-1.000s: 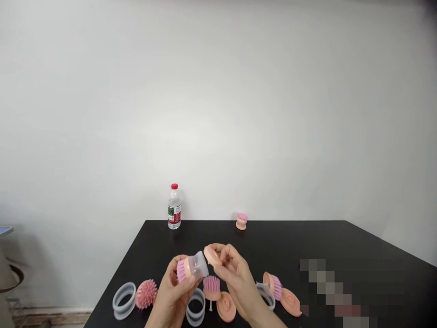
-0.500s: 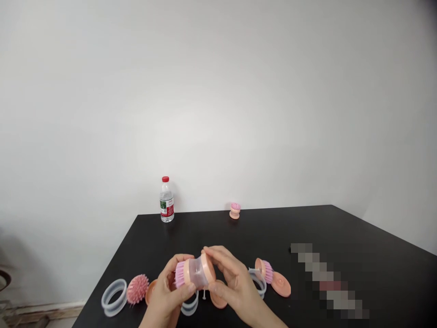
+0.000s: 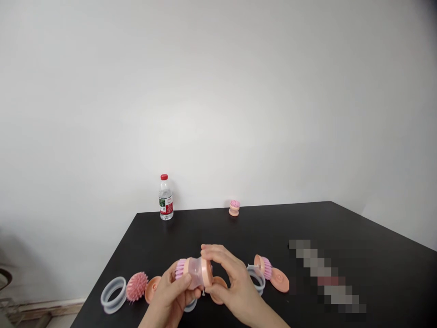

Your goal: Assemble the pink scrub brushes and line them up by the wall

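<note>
A round scrubbing brush (image 3: 195, 272) lies sideways between my hands, with pink bristles to the left, a translucent middle band and a peach-coloured cap at the right. My left hand (image 3: 169, 292) is closed around its bristle end and middle. With fingertips above and thumb below, my right hand (image 3: 232, 279) grips the cap. Underneath, a peach disc (image 3: 219, 295), a small pale screw-like piece (image 3: 204, 293) and a translucent ring (image 3: 190, 306) are partly hidden by the hands and brush.
On the black table (image 3: 273, 228) at left lie a translucent ring (image 3: 107, 306), a pink bristle head (image 3: 137, 287) and a peach disc (image 3: 150, 291). Another ring (image 3: 262, 278), bristle head (image 3: 266, 268) and peach disc (image 3: 280, 280) lie right. A bottle (image 3: 166, 205) and a brush (image 3: 234, 208) stand behind.
The brush has turned slightly, so its cap now faces more to the right. My left fingers have shifted further along beneath its middle. My right hand remains on the cap.
</note>
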A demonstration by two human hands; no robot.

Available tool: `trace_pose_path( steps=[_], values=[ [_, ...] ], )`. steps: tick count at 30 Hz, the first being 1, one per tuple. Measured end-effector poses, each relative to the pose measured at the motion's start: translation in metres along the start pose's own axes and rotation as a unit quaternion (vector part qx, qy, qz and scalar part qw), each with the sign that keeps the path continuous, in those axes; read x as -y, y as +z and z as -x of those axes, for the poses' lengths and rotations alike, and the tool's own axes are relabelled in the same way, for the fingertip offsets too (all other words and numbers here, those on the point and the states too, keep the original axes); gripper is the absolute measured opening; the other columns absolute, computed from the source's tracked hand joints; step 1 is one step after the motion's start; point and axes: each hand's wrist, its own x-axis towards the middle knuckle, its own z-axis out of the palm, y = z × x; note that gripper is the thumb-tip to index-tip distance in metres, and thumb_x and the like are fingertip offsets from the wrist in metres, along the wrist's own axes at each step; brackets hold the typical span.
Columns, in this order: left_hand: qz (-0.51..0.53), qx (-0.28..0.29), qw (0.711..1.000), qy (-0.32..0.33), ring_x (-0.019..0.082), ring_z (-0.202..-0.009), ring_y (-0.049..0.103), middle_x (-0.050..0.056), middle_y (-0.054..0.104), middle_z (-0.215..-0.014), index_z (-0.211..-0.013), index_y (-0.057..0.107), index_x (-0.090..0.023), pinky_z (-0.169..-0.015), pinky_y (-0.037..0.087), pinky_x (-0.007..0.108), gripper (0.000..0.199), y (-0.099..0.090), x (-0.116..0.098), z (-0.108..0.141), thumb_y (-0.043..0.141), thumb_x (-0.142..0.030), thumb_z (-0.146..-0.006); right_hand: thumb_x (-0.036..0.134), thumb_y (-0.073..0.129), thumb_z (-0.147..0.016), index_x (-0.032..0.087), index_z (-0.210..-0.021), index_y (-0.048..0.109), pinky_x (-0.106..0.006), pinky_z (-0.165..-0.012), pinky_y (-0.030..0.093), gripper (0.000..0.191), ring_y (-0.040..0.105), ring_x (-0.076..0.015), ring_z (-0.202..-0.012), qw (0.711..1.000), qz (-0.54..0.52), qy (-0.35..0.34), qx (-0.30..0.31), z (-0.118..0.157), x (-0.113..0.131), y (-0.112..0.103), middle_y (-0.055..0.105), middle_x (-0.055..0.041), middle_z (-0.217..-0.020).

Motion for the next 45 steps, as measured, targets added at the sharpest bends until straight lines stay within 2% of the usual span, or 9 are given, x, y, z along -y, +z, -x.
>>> trace_pose_path(
  steps=[3, 6, 12, 15, 17, 20, 23, 29, 45],
  values=[
    [-0.003, 0.007, 1.0, -0.003, 0.013, -0.068, 0.061, 0.005, 0.067, -0.076, -0.087, 0.073, -0.013, -0.066, 0.051, 0.025, 0.044, -0.001, 0.001, -0.002, 0.09, -0.044, -0.061, 0.008, 0.071, -0.07, 0.025, -0.113, 0.063, -0.033, -0.087, 0.053, 0.047, 0.062, -0.0244, -0.11, 0.997, 0.063, -0.053, -0.009, 0.0, -0.001, -0.001, 0.065, -0.008, -0.117],
    [-0.059, 0.046, 0.996, 0.045, 0.012, -0.065, 0.057, 0.001, 0.065, -0.073, -0.089, 0.071, -0.016, -0.063, 0.046, 0.023, 0.048, -0.003, 0.007, -0.005, 0.094, -0.041, -0.054, 0.034, 0.069, -0.079, 0.02, -0.086, 0.059, -0.031, -0.071, 0.05, 0.019, 0.06, -0.0197, -0.078, 0.989, 0.126, -0.065, -0.039, 0.001, -0.005, -0.001, 0.062, -0.0038, -0.085],
    [-0.154, 0.058, 0.972, 0.169, 0.016, -0.076, 0.056, 0.001, 0.065, -0.089, -0.093, 0.068, -0.023, -0.064, 0.042, 0.024, 0.054, -0.005, 0.013, -0.007, 0.094, -0.032, -0.047, 0.072, 0.036, -0.092, 0.021, -0.061, 0.034, -0.024, -0.051, 0.035, 0.059, 0.042, -0.0107, -0.05, 0.995, 0.09, 0.032, -0.014, 0.0, -0.015, 0.005, 0.042, 0.0049, -0.055],
    [-0.138, 0.045, 0.979, 0.142, 0.015, -0.072, 0.055, 0.001, 0.065, -0.089, -0.095, 0.067, -0.023, -0.06, 0.04, 0.023, 0.052, -0.005, 0.012, -0.007, 0.092, -0.031, -0.049, 0.077, 0.036, -0.09, 0.02, -0.066, 0.048, -0.024, -0.054, 0.04, 0.063, 0.049, -0.0128, -0.057, 0.997, 0.071, 0.034, -0.027, 0.0, -0.015, 0.006, 0.051, 0.002, -0.063],
    [-0.13, 0.029, 0.982, 0.136, 0.013, -0.069, 0.053, 0.001, 0.066, -0.085, -0.095, 0.067, -0.022, -0.059, 0.039, 0.022, 0.053, -0.005, 0.011, -0.007, 0.093, -0.031, -0.05, 0.081, 0.035, -0.087, 0.02, -0.086, 0.061, -0.027, -0.064, 0.047, 0.066, 0.058, -0.0173, -0.07, 0.998, 0.053, 0.011, -0.034, 0.0, -0.014, 0.004, 0.06, -0.0022, -0.079],
    [-0.111, 0.004, 0.984, 0.141, 0.013, -0.068, 0.054, 0.001, 0.066, -0.08, -0.097, 0.067, -0.021, -0.061, 0.04, 0.022, 0.054, -0.005, 0.008, -0.007, 0.093, -0.031, -0.05, 0.079, 0.041, -0.087, 0.024, -0.123, 0.059, -0.031, -0.078, 0.053, 0.068, 0.063, -0.0233, -0.096, 0.999, 0.022, -0.028, -0.029, 0.001, -0.015, 0.002, 0.063, -0.008, -0.111],
    [-0.101, -0.003, 0.985, 0.137, 0.015, -0.073, 0.058, 0.002, 0.068, -0.084, -0.099, 0.067, -0.021, -0.067, 0.044, 0.024, 0.055, -0.003, 0.005, -0.005, 0.093, -0.031, -0.052, 0.069, 0.048, -0.091, 0.027, -0.133, 0.054, -0.031, -0.079, 0.056, 0.06, 0.063, -0.0239, -0.102, 0.999, 0.017, -0.03, -0.021, 0.002, -0.016, 0.003, 0.06, -0.0097, -0.122],
    [-0.127, -0.008, 0.98, 0.151, 0.018, -0.077, 0.06, 0.003, 0.07, -0.09, -0.1, 0.069, -0.022, -0.068, 0.046, 0.025, 0.052, 0.0, 0.004, -0.003, 0.091, -0.03, -0.054, 0.061, 0.049, -0.094, 0.026, -0.13, 0.058, -0.025, -0.06, 0.057, 0.051, 0.065, -0.0207, -0.086, 0.999, 0.015, 0.022, -0.025, 0.006, -0.015, 0.007, 0.063, -0.0095, -0.114],
    [-0.093, -0.039, 0.982, 0.157, 0.019, -0.079, 0.06, 0.002, 0.067, -0.091, -0.102, 0.067, -0.025, -0.07, 0.048, 0.027, 0.06, 0.003, 0.006, -0.002, 0.094, -0.031, -0.049, 0.047, 0.049, -0.098, 0.026, -0.121, 0.061, -0.021, -0.052, 0.054, 0.034, 0.067, -0.0197, -0.083, 0.998, 0.035, 0.011, -0.041, 0.007, -0.013, 0.01, 0.065, -0.0077, -0.107]
  ],
)
